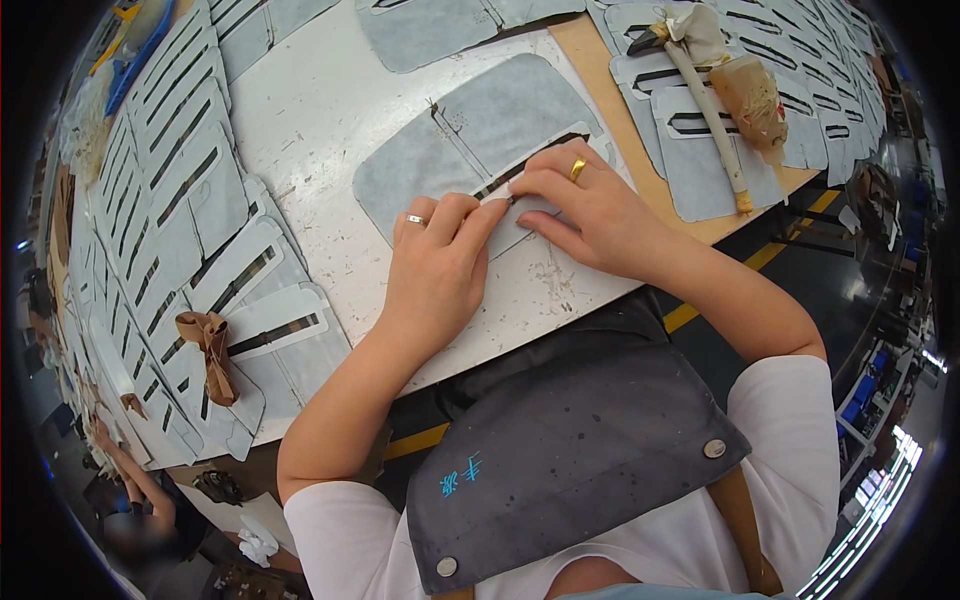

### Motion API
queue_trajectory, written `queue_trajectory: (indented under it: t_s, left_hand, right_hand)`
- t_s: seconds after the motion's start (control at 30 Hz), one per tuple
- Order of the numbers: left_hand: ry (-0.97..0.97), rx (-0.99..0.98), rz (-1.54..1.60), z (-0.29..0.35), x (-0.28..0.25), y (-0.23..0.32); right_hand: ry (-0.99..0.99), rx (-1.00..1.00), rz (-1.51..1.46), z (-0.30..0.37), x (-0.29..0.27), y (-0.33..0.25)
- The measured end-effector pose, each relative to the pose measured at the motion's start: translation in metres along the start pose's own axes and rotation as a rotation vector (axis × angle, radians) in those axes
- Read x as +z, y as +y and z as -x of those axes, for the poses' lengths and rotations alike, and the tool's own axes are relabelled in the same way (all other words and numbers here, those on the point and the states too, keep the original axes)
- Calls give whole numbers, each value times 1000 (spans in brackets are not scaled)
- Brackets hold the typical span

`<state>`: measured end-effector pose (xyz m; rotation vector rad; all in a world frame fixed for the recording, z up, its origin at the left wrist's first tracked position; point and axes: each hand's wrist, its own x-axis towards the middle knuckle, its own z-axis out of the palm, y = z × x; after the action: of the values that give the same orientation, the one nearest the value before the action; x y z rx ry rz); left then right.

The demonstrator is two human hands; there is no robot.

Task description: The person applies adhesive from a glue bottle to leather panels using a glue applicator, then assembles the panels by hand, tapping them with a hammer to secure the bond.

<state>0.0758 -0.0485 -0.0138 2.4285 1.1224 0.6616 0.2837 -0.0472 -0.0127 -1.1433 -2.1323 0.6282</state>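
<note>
A grey, round-cornered panel (540, 90) of leather-like sheet lies on the white worktable in front of me. A white-bordered slot with a dark strip (490, 187) runs slantwise across it, partly hidden by my fingers. My left hand (440, 250), with a silver ring, is closed, its thumb and index fingertips pressed together at the slot's lower edge. My right hand (585, 215), with a gold ring, bends its fingers onto the slot right beside the left fingertips; its thumb rests lower, near the panel's edge. Both hands grip the panel there. Whatever small part lies between the fingertips is hidden.
Overlapping rows of similar slotted panels (185, 120) cover the left side, a brown knotted scrap (208, 355) on them. At upper right, a hammer (705, 110) and a yellowish lump (750, 105) rest on more panels. Another person's arm (135, 470) shows at lower left.
</note>
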Motion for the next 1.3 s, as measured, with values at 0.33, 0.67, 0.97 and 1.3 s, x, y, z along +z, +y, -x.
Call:
queue_trajectory:
  t_s: [0.33, 0.67, 0.97, 1.3]
  left_hand:
    - [21, 6, -45, 2, 1, 4]
    - [42, 18, -121, 21, -9, 0]
    - [80, -125, -124, 56, -19, 2]
    - [141, -146, -45, 57, -17, 1]
  right_hand:
    - [-28, -148, 420, 3, -28, 9]
    - [-10, -147, 56, 0, 20, -10]
    - [-59, -180, 270, -2, 17, -19]
    - [209, -123, 652, -12, -45, 14]
